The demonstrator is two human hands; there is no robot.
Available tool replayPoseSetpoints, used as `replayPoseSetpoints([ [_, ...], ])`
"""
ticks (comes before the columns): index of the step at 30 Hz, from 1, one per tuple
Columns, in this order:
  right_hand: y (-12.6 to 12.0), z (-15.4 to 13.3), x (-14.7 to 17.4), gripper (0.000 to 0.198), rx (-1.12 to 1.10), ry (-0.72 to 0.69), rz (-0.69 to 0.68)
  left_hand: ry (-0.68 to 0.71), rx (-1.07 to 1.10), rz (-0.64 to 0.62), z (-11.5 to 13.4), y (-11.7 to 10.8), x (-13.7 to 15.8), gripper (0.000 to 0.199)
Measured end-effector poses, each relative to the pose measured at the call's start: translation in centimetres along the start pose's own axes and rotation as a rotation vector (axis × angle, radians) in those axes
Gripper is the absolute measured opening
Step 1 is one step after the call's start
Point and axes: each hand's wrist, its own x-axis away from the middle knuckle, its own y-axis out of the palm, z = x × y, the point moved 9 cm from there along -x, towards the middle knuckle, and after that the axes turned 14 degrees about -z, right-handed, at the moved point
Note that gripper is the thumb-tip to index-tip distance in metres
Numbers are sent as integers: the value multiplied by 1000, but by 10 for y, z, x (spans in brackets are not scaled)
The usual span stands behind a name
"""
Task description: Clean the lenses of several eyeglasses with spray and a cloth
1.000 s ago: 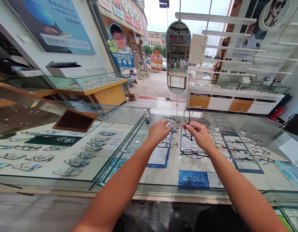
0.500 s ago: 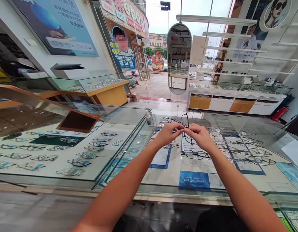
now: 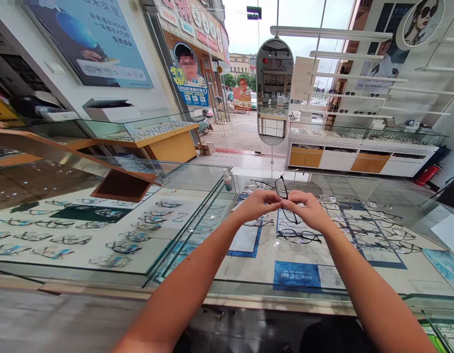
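Above the glass display counter, both hands meet at the middle of a pair of black-framed glasses (image 3: 281,187), held on end with one lens up and the other below the fingers. My left hand (image 3: 262,202) pinches them from the left, fingertips closed. From the right, my right hand (image 3: 305,205) closes thumb and fingers on the same pair. Which part each fingertip touches is hard to make out. Beneath the hands, a dark pair of glasses (image 3: 299,236) lies in the counter, with a blue and white card (image 3: 297,275) nearer to me.
A small spray bottle (image 3: 227,180) stands on the counter at the left. Rows of glasses (image 3: 118,246) fill the left case, near a wooden-framed mirror (image 3: 125,185). Across the floor are an oval standing mirror (image 3: 274,88) and a white cabinet (image 3: 337,159).
The glasses have turned slightly in the fingers, the upper lens leaning more to the left. Both hands stay together in nearly the same place. The view has shifted a little.
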Motion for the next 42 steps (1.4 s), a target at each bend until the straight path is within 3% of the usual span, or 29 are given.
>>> replayPoseSetpoints([
  [11,-2,13,3,49,35,83,20,80,-372,75,16,7,3,6],
  [20,-1,10,3,46,40,77,40,74,-566,74,16,9,1,8],
  [27,-4,11,2,55,-41,69,62,110,-562,143,21,4,5,6],
  [34,-13,10,7,52,-207,73,166,169,-430,370,30,-13,17,11],
  [38,-22,17,9,53,-348,62,250,127,-350,694,20,-50,37,13],
  [42,-26,27,9,55,-390,54,293,14,-306,969,-6,-93,60,19],
])
